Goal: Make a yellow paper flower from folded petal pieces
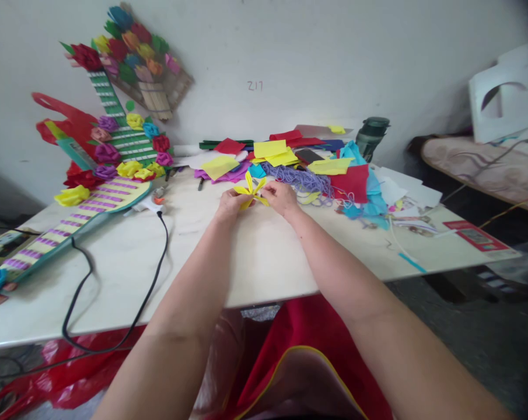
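Note:
A yellow paper flower with several pointed petals is held between my two hands over the white table. My left hand grips its left side and base with closed fingers. On the other side, my right hand pinches a petal between thumb and fingers. Just behind the hands lie yellow paper sheets and a tangle of purple yarn. The flower's base is partly hidden by my fingers.
A hot glue gun with a black cord rests left of my hands. Striped boards with paper roses stand farther left. A dark bottle stands at the back right, near red paper. The table's front edge crosses under my forearms.

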Demonstrator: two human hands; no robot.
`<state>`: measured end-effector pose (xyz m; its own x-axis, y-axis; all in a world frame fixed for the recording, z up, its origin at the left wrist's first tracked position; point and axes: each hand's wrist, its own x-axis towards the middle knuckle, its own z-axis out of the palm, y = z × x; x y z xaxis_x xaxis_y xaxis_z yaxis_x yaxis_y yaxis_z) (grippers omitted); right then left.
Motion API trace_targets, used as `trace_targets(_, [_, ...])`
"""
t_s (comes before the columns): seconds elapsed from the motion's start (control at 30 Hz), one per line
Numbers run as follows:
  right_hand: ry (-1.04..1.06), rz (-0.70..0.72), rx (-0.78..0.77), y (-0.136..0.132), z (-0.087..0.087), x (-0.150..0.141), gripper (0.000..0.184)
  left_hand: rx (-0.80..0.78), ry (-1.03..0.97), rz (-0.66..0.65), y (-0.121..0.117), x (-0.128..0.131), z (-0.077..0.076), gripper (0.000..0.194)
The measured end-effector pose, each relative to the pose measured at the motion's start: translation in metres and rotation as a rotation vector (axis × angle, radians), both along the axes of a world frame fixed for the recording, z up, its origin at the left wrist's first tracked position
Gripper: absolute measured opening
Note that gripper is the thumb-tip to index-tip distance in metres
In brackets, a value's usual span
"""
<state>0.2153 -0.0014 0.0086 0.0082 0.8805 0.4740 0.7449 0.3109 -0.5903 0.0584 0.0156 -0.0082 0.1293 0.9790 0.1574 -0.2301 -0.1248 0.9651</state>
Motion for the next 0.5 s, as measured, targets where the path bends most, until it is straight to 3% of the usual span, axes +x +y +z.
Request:
trace_targets(0.27, [0.552,0.129,-0.128,0.013,-0.006,0.0,0.012,0.021,0.056,0.045,-0.002,0.004,0.002,0.028])
trace_targets(0.5, [0.83,0.141,-0.246,0.005,0.002,-0.002,0.014,0.044,0.103,0.062,-0.003,0.005,0.003,0.027])
